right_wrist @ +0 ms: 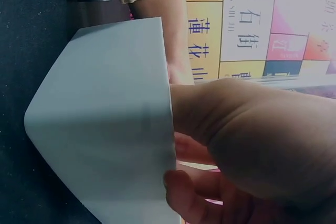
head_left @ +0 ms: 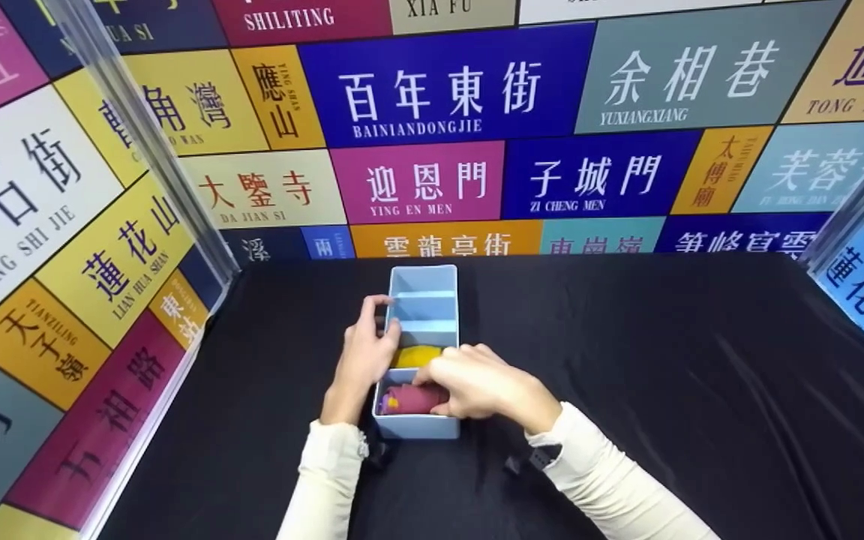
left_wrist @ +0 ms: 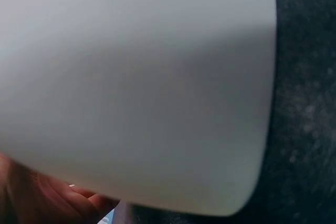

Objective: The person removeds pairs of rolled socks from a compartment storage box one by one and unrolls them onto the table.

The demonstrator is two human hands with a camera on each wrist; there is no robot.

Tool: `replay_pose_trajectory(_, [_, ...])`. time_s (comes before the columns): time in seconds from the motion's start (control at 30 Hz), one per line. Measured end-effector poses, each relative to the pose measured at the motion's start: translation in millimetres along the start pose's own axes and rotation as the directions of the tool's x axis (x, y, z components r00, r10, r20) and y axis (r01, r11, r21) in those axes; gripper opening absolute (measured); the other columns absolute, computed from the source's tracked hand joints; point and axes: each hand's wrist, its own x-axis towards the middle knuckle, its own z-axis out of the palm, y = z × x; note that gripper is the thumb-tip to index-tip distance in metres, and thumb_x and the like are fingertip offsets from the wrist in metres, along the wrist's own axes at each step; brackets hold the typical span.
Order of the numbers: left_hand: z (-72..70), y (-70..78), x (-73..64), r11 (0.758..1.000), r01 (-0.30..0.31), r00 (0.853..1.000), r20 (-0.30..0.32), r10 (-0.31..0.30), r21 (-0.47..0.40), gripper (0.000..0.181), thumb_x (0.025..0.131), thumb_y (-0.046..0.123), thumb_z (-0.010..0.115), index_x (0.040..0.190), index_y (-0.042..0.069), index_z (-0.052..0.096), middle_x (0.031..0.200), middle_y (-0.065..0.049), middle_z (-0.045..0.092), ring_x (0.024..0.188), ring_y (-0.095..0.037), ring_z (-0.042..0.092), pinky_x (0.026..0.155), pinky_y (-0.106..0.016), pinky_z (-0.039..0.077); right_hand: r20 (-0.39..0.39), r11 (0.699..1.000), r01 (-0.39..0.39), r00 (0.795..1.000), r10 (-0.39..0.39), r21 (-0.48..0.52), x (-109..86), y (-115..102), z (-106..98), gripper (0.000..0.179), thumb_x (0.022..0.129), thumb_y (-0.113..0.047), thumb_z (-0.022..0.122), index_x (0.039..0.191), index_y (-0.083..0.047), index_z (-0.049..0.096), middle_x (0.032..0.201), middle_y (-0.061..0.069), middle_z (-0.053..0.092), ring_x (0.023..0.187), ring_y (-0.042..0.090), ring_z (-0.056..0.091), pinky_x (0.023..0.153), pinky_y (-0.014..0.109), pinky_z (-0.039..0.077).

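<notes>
A long light-blue storage box [head_left: 417, 427], split by dividers into several compartments, stands on the black cloth. My left hand [head_left: 363, 349] holds its left wall, thumb at the rim; in the left wrist view a pale surface hides most of that hand [left_wrist: 58, 198]. In the nearest compartment lies a rolled dark pink cloth [head_left: 411, 400] with purple and yellow at its left end. My right hand [head_left: 477, 381] reaches over the right rim and grips the roll's right part. A yellow cloth-like item [head_left: 417, 356] lies one compartment farther back. The right wrist view shows the box's outer wall beside the right hand [right_wrist: 252, 145].
Black cloth [head_left: 627, 360] covers the table around the box. Behind stands a wall of coloured street-name panels [head_left: 447, 90]. Clear upright edges [head_left: 154, 142] rise at the left and right. A dark strap [head_left: 544, 455] shows at the right cuff.
</notes>
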Motion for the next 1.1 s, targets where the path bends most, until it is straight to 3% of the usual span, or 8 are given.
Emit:
replay_pose_trajectory(0.37, [1.4,-0.3,-0.2,1.000,0.022,1.000,0.018,-0.022,0.008,0.038,0.106,0.028,0.065,0.143,0.030,0.057,0.123,-0.007,0.080,0.104,-0.020,0.078,0.096,-0.047,0.060,-0.049,0.999,0.003,0.999,-0.001,0.037,-8.5,2,2,0.027,0.090,-0.037,0.086,0.115,-0.030,0.080,0.086,-0.008,0.073,0.069,0.015,0.061,0.054,0.035,0.042])
replay_pose_trajectory(0.53, [0.1,-1.1,1.0,1.000,0.019,1.000,0.014,-0.019,0.007,0.039,0.105,0.029,0.065,0.143,0.030,0.058,0.122,-0.005,0.080,0.103,-0.020,0.077,0.095,-0.047,0.060,-0.082,0.999,-0.007,0.997,0.010,0.040,-11.1,2,0,0.034,0.090,-0.037,0.086,0.122,-0.030,0.079,0.086,-0.009,0.072,0.068,0.014,0.059,0.052,0.034,0.040])
replay_pose_trajectory(0.73, [-1.2,-2.6,1.5,1.000,-0.001,1.000,-0.004,0.001,-0.002,0.038,0.104,0.027,0.065,0.142,0.030,0.057,0.121,-0.008,0.081,0.102,-0.022,0.078,0.096,-0.050,0.060,-0.121,0.996,0.007,0.993,0.004,0.090,-16.1,2,-3,0.039,0.092,-0.035,0.085,0.130,-0.028,0.078,0.101,-0.010,0.079,0.076,0.013,0.064,0.057,0.031,0.044])
replay_pose_trajectory(0.77, [1.1,-11.4,4.5,0.999,-0.028,1.000,-0.009,0.028,-0.025,0.038,0.104,0.031,0.064,0.141,0.031,0.057,0.119,-0.007,0.081,0.101,-0.020,0.078,0.094,-0.047,0.060,-0.130,0.995,0.011,0.992,0.003,0.102,-17.0,2,-4,0.040,0.092,-0.034,0.085,0.131,-0.028,0.078,0.104,-0.010,0.079,0.078,0.013,0.065,0.058,0.030,0.045])
replay_pose_trajectory(0.87, [1.2,-11.6,4.1,0.999,-0.035,0.999,-0.018,0.034,-0.025,0.038,0.104,0.032,0.063,0.141,0.030,0.058,0.117,-0.006,0.081,0.099,-0.020,0.077,0.093,-0.047,0.059,-0.160,0.993,0.020,0.987,0.000,0.120,-19.3,2,-6,0.042,0.091,-0.032,0.085,0.132,-0.026,0.077,0.108,-0.008,0.080,0.082,0.013,0.067,0.062,0.031,0.047])
replay_pose_trajectory(1.1, [0.0,-2.1,1.8,1.000,0.018,1.000,-0.003,-0.018,0.007,0.040,0.104,0.028,0.067,0.142,0.031,0.058,0.119,-0.006,0.080,0.101,-0.022,0.077,0.096,-0.049,0.059,-0.225,0.981,0.023,0.974,0.022,0.195,-25.3,5,-11,0.052,0.087,-0.028,0.082,0.139,-0.024,0.073,0.111,-0.006,0.073,0.088,0.012,0.063,0.069,0.030,0.048])
